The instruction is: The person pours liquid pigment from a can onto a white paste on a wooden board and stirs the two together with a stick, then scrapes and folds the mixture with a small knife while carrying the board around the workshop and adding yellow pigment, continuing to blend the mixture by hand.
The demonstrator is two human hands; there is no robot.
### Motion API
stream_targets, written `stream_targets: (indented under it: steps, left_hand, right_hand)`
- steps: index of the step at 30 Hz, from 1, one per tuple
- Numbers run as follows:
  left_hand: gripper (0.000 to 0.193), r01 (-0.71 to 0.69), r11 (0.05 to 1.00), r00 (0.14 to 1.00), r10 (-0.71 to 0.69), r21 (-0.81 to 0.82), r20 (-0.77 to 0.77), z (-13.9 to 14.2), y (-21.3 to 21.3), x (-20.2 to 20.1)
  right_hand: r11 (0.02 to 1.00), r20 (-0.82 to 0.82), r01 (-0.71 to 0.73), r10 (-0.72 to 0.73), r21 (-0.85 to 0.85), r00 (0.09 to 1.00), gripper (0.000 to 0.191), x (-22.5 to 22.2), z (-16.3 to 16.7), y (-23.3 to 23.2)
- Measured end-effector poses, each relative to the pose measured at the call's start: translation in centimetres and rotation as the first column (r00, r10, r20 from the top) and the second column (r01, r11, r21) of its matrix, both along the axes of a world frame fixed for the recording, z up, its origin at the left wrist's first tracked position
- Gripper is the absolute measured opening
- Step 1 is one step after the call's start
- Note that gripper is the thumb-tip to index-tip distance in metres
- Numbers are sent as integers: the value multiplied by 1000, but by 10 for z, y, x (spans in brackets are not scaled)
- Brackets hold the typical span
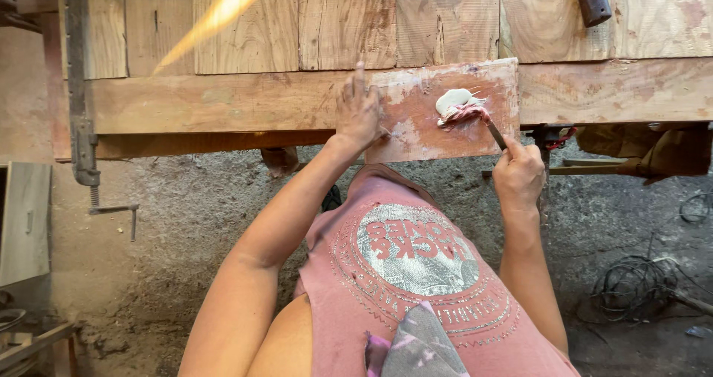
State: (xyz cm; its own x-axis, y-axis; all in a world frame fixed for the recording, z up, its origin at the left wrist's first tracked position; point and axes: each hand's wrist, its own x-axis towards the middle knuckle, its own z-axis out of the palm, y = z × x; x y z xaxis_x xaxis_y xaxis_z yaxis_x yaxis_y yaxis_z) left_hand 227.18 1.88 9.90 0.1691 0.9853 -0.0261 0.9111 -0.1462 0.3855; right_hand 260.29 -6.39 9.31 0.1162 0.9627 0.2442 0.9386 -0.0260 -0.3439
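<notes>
Workbench planks (223, 102) (rough, putty-smeared), dusty concrete floor (186, 213), clamp (82, 124) at left.

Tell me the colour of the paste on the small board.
White paste, on the reddish-stained board; head view.

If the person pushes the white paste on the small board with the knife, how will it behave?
The white paste probably smears rather than rolls: it sits as a soft lump. It likely sticks, since the putty knife and small board show smeared residue.
</notes>
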Motion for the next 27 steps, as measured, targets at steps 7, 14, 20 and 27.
stream_targets:
  steps: [7,14,20,27]
  left_hand:
    - [65,151,988,953,-153,-29,-260,-15,27,12]
    - [69,145,988,982,-139,43,-128,-31,29,15]
    - [65,176,984,962,-172,1,-210,-41,32,19]
    - [72,188,977,952,-207,-102,-226,-39,34,20]
  right_hand:
    - [999,43,-37,37,10,998,25,5,13,9]
    - [997,-47,-73,74,37,996,34,1,-29,11]
    - [991,211,-121,108,49,971,21,18,1,13]
    - [993,155,-97,107,-72,982,44,11,3,15]
